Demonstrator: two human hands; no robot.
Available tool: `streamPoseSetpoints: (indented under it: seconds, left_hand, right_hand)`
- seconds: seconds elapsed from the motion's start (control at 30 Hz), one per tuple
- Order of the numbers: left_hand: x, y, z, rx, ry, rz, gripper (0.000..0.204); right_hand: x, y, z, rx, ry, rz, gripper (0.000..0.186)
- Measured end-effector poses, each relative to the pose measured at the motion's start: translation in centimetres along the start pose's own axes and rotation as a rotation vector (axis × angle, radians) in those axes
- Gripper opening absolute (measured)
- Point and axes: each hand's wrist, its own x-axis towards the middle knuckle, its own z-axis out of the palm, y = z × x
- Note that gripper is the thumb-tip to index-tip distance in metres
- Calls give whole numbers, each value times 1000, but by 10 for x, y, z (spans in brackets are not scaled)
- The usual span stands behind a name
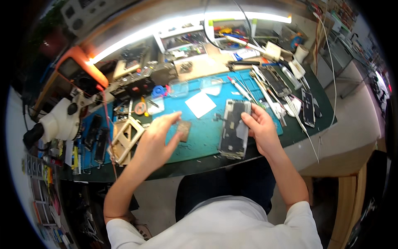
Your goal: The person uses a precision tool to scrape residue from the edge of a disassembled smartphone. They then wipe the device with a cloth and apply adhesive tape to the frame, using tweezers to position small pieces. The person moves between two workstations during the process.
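Observation:
My right hand [262, 128] grips a phone screen assembly [235, 132] by its right edge, thumb on top. Its dark back faces up, and a small flex cable sticks out from its left side. Over the mat, my left hand [159, 135] has thumb and fingers apart with nothing between them. Close to that hand's fingertips lies a small brown square block [184, 130]. A white square sheet [200, 104] rests on the blue work mat [199, 143], between and beyond the two hands.
An orange multimeter [76, 70] and a white microscope [60, 120] stand at the left. A wooden frame [125, 140] is near my left forearm. Tweezers and pen-like tools [265, 93] lie at the right, beside another opened phone [274, 81]. Cluttered bins [184, 41] line the back.

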Motion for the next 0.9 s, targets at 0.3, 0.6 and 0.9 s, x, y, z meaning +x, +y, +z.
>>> streamPoseSetpoints:
  seconds: [0.3,0.6,0.9]
  left_hand:
    - [-47,38,66,-1003,-131,-438,50]
    - [-51,52,77,-1441,-97,-439,67]
    - [-59,52,84,-1493,70,-472,48]
  right_hand:
    - [1,1,9,68,-50,-7,43]
    - [-4,0,34,152,-70,-38,43]
    - [-15,2,40,172,-32,-47,45]
